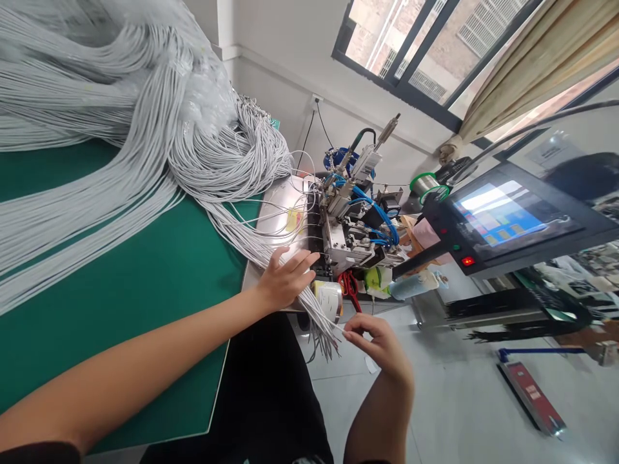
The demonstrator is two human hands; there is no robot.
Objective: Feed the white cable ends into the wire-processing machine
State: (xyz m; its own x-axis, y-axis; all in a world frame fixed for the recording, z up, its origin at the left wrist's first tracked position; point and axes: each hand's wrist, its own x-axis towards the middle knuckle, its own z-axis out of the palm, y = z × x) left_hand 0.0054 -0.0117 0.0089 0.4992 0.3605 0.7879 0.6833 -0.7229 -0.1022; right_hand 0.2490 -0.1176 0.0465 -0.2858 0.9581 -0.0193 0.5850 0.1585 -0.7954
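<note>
My left hand (285, 280) lies over a bundle of thin white cables (236, 235), its fingers stretched out toward the machine. The bundle runs under this hand and past the table edge, where its loose, frayed-looking ends (325, 338) hang down. With thumb and forefinger, my right hand (380, 341) pinches one white cable near its end, just right of those ends. Beyond my left fingertips stands a benchtop machine (338, 222) with blue air tubes. Several single cables loop from the bundle to its near side.
Large heaps of white cables (145, 122) cover the green table (159, 277). A roll with a white label (329, 299), red-handled scissors (351, 290) and a green-and-white bottle (378, 281) sit by the machine. A lit touchscreen (512, 212) and a wire spool (429, 188) stand right.
</note>
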